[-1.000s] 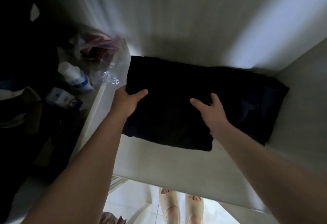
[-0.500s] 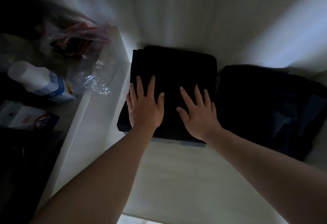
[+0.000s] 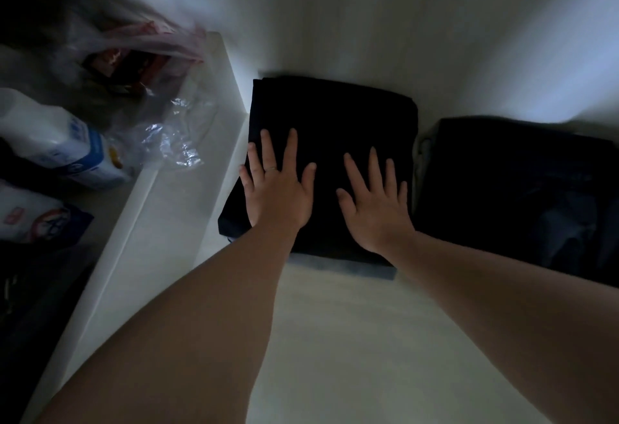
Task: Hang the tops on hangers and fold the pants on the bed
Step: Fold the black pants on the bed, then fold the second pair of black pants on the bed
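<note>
Two flat palms: left grip (image 3: pixel 274 189) and right grip (image 3: pixel 375 209) press, fingers straight and spread, on the folded black garment (image 3: pixel 335 112) on the white shelf (image 3: pixel 351 340). Its 9 o'clock edge sits just beside the divider (image 3: pixel 167 222). A narrow gap at 3 o'clock separates another dark pile (image 3: pixel 519 182). Bare shelf opens at 6 o'clock. The label on the bottle (image 3: pixel 57 142) is unreadable.

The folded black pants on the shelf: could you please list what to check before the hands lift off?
1. Left hand flat on the folded black pants: ok.
2. Right hand flat on them: ok.
3. Pants wholly on the shelf: ok.
4. Apart from the dark pile on the right: ok.
5. Square over the grey layer beneath, which peeks out in front: cannot tell.
</note>
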Action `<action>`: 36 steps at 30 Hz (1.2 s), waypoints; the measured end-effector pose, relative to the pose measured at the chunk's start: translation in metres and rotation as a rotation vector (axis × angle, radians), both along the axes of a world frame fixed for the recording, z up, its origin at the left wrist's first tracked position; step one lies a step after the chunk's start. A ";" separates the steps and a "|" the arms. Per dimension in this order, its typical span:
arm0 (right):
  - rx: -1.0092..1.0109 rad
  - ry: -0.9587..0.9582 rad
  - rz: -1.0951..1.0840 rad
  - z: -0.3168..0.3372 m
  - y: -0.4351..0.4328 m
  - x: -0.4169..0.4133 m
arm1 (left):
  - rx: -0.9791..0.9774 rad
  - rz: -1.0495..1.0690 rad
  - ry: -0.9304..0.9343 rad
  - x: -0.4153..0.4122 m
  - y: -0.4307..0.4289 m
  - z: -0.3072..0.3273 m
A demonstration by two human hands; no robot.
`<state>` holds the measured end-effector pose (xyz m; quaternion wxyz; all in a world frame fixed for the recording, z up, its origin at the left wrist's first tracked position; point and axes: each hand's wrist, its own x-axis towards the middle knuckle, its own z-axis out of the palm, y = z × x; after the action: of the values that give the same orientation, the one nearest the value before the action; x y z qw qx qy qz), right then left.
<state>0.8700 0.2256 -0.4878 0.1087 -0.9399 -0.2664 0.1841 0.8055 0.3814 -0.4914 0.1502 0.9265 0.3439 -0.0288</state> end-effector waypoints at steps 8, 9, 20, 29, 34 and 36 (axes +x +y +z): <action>-0.267 -0.003 0.179 0.051 -0.055 -0.041 | -0.156 -0.112 0.149 -0.078 -0.048 0.033; -0.316 0.009 0.197 0.058 -0.071 -0.055 | -0.198 -0.127 0.159 -0.096 -0.061 0.036; -0.381 0.041 0.288 0.141 -0.176 -0.186 | -0.606 -0.100 0.345 -0.263 -0.173 0.080; -0.185 -0.089 0.441 0.203 -0.206 -0.271 | -0.335 -0.046 0.200 -0.346 -0.210 0.180; -0.072 -0.152 0.551 0.225 -0.235 -0.311 | -0.186 0.019 0.064 -0.408 -0.243 0.231; -0.020 -0.175 0.594 0.233 -0.247 -0.328 | -0.142 0.031 0.034 -0.434 -0.261 0.242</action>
<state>0.5416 -0.0215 -0.2543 0.0177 -0.8341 -0.5360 0.1289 0.3713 0.1206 -0.2494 0.2100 0.9075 0.3578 -0.0665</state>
